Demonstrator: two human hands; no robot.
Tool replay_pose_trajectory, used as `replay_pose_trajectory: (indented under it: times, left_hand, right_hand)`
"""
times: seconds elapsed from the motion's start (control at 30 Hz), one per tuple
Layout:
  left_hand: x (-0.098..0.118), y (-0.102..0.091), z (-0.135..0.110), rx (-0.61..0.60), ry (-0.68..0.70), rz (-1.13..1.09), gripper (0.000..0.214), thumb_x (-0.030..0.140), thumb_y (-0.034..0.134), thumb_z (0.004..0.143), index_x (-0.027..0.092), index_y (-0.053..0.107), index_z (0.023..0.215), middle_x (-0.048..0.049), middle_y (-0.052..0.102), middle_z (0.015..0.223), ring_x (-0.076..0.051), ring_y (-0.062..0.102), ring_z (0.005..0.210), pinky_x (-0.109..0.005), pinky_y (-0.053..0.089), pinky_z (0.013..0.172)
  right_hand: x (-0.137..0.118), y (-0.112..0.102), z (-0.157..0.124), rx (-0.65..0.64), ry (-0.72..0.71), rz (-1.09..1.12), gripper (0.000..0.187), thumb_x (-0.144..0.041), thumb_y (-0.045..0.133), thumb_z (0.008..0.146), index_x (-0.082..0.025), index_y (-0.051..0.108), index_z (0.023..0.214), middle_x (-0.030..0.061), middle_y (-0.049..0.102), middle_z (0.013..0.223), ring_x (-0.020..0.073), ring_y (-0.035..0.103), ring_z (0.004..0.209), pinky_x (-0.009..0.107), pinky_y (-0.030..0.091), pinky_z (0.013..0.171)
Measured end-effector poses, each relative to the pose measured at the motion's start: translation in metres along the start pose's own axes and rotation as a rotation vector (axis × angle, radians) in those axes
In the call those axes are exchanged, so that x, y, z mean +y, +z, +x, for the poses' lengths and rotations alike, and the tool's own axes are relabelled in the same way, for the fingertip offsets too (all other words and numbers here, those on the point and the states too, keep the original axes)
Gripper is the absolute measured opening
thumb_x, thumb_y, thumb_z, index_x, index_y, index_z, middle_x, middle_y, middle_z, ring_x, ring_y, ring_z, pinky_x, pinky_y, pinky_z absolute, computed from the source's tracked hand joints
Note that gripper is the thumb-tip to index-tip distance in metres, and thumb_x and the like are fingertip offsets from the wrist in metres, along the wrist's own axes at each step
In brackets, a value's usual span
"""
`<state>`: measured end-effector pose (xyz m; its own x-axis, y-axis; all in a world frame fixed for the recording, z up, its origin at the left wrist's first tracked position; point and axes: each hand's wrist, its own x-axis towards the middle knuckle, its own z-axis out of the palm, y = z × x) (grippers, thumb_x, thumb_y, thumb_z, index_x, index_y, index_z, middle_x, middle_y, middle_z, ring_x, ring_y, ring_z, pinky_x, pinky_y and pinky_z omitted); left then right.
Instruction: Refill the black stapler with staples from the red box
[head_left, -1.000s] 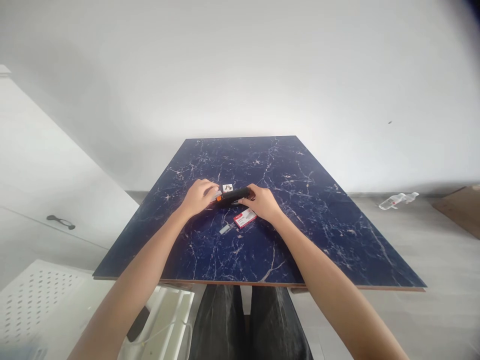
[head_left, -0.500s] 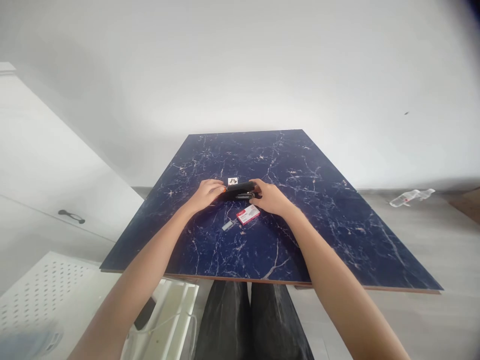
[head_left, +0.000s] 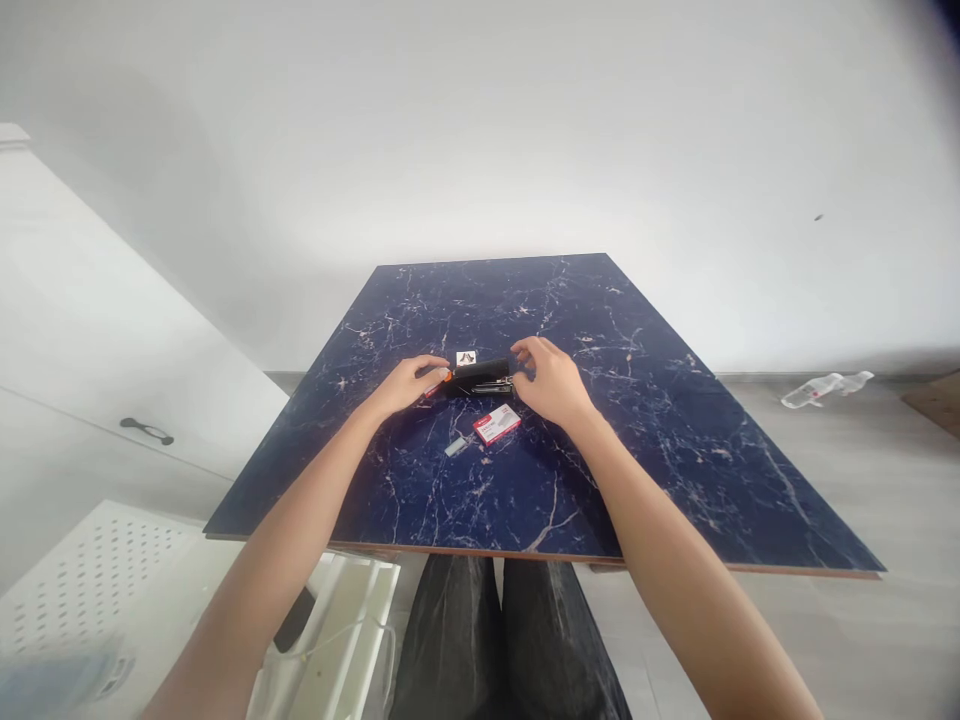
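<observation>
Blue marble-patterned surface (head_left: 540, 500): long black-and-orange plastic stapler (head_left: 481, 376) laid crosswise, its left end touched by the curled left hand (head_left: 414, 384) (grip can't be told); right hand (head_left: 551, 383) held half-open, seemingly empty, just off the other end.

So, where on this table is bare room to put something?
Bare tabletop lies between the white card and far edge, and right of the right forearm. Crowded: around the black stapler, between left hand and right hand; nearer, by the red-white box and grey strip.
</observation>
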<state>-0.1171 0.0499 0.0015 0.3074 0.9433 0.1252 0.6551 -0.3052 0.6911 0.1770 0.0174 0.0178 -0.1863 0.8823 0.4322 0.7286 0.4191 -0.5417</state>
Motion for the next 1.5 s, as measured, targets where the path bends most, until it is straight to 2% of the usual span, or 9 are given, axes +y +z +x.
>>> replay_pose_trajectory:
  times: [0.1, 0.27, 0.43, 0.6, 0.8, 0.9, 1.0, 1.17, 1.5]
  left_hand:
    - [0.001, 0.003, -0.001, 0.039, 0.069, 0.023, 0.04, 0.056, 0.055, 0.096, 0.026, 0.076, 0.115, -0.006, 0.072, 0.13, -0.027, 0.064, 0.123, -0.042, 0.046, 0.111]
    - [0.006, 0.004, -0.002, 0.049, 0.143, 0.022, 0.038, 0.049, 0.053, 0.098, 0.024, 0.077, 0.112, -0.0066, 0.073, 0.128, -0.026, 0.065, 0.122, -0.041, 0.046, 0.113]
    - [0.009, 0.003, -0.003, 0.045, 0.127, 0.04, 0.038, 0.049, 0.052, 0.098, 0.025, 0.077, 0.113, -0.006, 0.072, 0.13, -0.027, 0.064, 0.122, -0.042, 0.047, 0.111]
    - [0.007, 0.003, -0.002, 0.036, 0.147, 0.064, 0.038, 0.049, 0.05, 0.099, 0.025, 0.077, 0.112, -0.0044, 0.073, 0.129, -0.027, 0.064, 0.123, -0.04, 0.046, 0.113]
    - [0.008, 0.003, -0.003, 0.031, 0.128, 0.108, 0.042, 0.053, 0.048, 0.101, 0.025, 0.078, 0.111, -0.0042, 0.072, 0.131, -0.028, 0.063, 0.125, -0.041, 0.046, 0.112]
    - [0.009, 0.002, -0.004, 0.027, 0.126, 0.097, 0.042, 0.054, 0.048, 0.1, 0.026, 0.078, 0.11, -0.0046, 0.071, 0.132, -0.028, 0.062, 0.126, -0.042, 0.046, 0.112]
    - [0.008, 0.001, -0.004, 0.032, 0.136, 0.09, 0.042, 0.054, 0.049, 0.1, 0.025, 0.078, 0.11, -0.0055, 0.071, 0.131, -0.028, 0.062, 0.126, -0.042, 0.045, 0.113]
    - [0.006, 0.002, -0.003, 0.027, 0.173, 0.09, 0.042, 0.052, 0.048, 0.101, 0.025, 0.078, 0.111, -0.0069, 0.072, 0.13, -0.028, 0.063, 0.126, -0.042, 0.044, 0.114]
    - [0.004, 0.002, -0.003, 0.013, 0.178, 0.138, 0.046, 0.052, 0.044, 0.104, 0.022, 0.077, 0.115, -0.0079, 0.07, 0.133, -0.028, 0.06, 0.128, -0.043, 0.043, 0.114]
  right_hand:
    - [-0.018, -0.002, -0.005, 0.035, -0.14, 0.066, 0.024, -0.017, 0.053, 0.09, -0.022, 0.072, 0.104, 0.0077, 0.072, 0.101, 0.0234, 0.065, 0.092, 0.035, 0.049, 0.087]
    - [-0.052, 0.024, -0.023, -0.322, -0.552, 0.067, 0.023, -0.018, 0.057, 0.092, -0.025, 0.077, 0.103, 0.005, 0.074, 0.099, 0.0228, 0.064, 0.092, 0.037, 0.045, 0.088]
    - [-0.062, 0.043, -0.032, -0.465, -0.612, 0.013, 0.021, -0.018, 0.055, 0.098, -0.02, 0.074, 0.091, 0.0074, 0.07, 0.094, 0.0214, 0.06, 0.087, 0.036, 0.045, 0.084]
    - [-0.053, 0.026, -0.021, -0.375, -0.302, 0.323, 0.015, -0.025, 0.049, 0.102, -0.021, 0.064, 0.101, 0.0049, 0.07, 0.094, 0.0181, 0.062, 0.084, 0.033, 0.049, 0.082]
    - [-0.025, 0.0, 0.004, 0.052, 0.29, 0.866, 0.021, -0.038, 0.049, 0.096, -0.023, 0.058, 0.109, 0.0043, 0.069, 0.094, 0.0156, 0.064, 0.076, 0.028, 0.054, 0.071]
    - [-0.011, -0.004, 0.011, 0.075, 0.46, 0.982, 0.03, -0.037, 0.044, 0.092, -0.021, 0.06, 0.112, 0.0078, 0.069, 0.099, 0.0169, 0.064, 0.075, 0.029, 0.053, 0.068]
    - [0.001, -0.002, 0.011, -0.045, 0.499, 0.777, 0.035, -0.04, 0.042, 0.091, -0.02, 0.066, 0.108, 0.0085, 0.07, 0.093, 0.0196, 0.063, 0.07, 0.032, 0.049, 0.062]
    - [0.007, 0.006, 0.006, -0.25, 0.232, 0.029, 0.027, -0.026, 0.062, 0.083, -0.023, 0.073, 0.107, 0.0045, 0.073, 0.081, 0.024, 0.065, 0.077, 0.032, 0.045, 0.07]
    - [0.031, -0.021, 0.008, -0.478, 0.089, -0.135, 0.028, -0.036, 0.059, 0.096, -0.028, 0.073, 0.118, 0.0036, 0.076, 0.092, 0.0208, 0.068, 0.082, 0.028, 0.044, 0.071]
